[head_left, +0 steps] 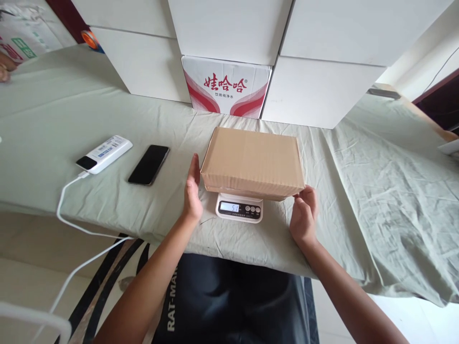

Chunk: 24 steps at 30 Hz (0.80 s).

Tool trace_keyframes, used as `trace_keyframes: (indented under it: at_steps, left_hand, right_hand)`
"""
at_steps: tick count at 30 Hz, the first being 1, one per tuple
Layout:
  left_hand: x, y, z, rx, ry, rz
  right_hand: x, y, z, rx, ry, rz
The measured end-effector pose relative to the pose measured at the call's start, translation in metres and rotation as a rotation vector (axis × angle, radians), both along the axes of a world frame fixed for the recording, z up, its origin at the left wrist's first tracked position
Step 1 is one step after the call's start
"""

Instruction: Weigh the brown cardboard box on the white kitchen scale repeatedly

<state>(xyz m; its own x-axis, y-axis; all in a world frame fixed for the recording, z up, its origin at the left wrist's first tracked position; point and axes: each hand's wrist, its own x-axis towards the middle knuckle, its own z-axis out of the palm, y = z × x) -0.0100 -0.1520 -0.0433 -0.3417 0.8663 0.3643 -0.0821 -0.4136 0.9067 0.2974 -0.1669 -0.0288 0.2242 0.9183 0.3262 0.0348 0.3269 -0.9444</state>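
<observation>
A closed brown cardboard box [254, 155] sits over a small white digital scale [239, 216], whose front panel shows below the box. The lit display appears to read 51, with round buttons to its right. Along the box's left side, my left hand [193, 191] is held upright with its fingers straight, very near the cardboard; I cannot tell whether it touches. At the box's lower right corner, my right hand [304, 213] has its fingers curled, pinching the edge. The scale's platform is hidden under the box.
A black phone [149, 165] and a white power bank [104, 154] with a white cable [62, 210] lie to the left on the green cloth [344, 200]. Stacked white boxes [315, 91] and a red-printed carton [226, 91] stand behind. Another person's hand [6, 67] shows far left.
</observation>
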Motion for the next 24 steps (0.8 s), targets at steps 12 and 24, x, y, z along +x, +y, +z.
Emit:
trace_keyframes:
  at_steps: [12, 24]
  left_hand:
    - [-0.0009, -0.0045, -0.0021, 0.065, 0.036, 0.11]
    - [-0.0023, -0.0056, -0.0027, 0.012, 0.02, 0.143]
  right_hand:
    - [0.0016, -0.003, -0.0028, 0.088, -0.069, 0.056]
    - [-0.0002, -0.0032, -0.0009, 0.088, -0.087, 0.05]
